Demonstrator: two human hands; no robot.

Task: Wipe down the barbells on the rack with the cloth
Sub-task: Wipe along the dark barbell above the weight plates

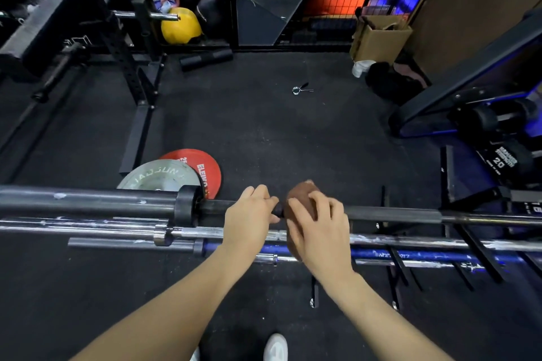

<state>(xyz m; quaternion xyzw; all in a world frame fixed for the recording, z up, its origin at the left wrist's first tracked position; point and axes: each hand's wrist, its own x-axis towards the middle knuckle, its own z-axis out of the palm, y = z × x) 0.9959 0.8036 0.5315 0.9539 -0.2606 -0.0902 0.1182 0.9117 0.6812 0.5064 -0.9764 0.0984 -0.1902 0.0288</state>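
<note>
Several barbells lie side by side across a low rack in front of me. The top one is a black barbell (390,212) with a thick collar (186,209). Below it run a chrome barbell (211,233) and a blue barbell (410,255). My left hand (249,218) grips the black bar's shaft just left of the cloth. My right hand (318,228) holds a brown cloth (299,199) wrapped around the same black bar. Part of the cloth hangs down behind my right hand.
A grey plate (159,176) and a red plate (202,165) lie on the black rubber floor beyond the bars. A spring collar (297,90) sits mid-floor. A squat rack (135,67) stands at left, dumbbells (504,161) at right, a cardboard box (378,38) far right.
</note>
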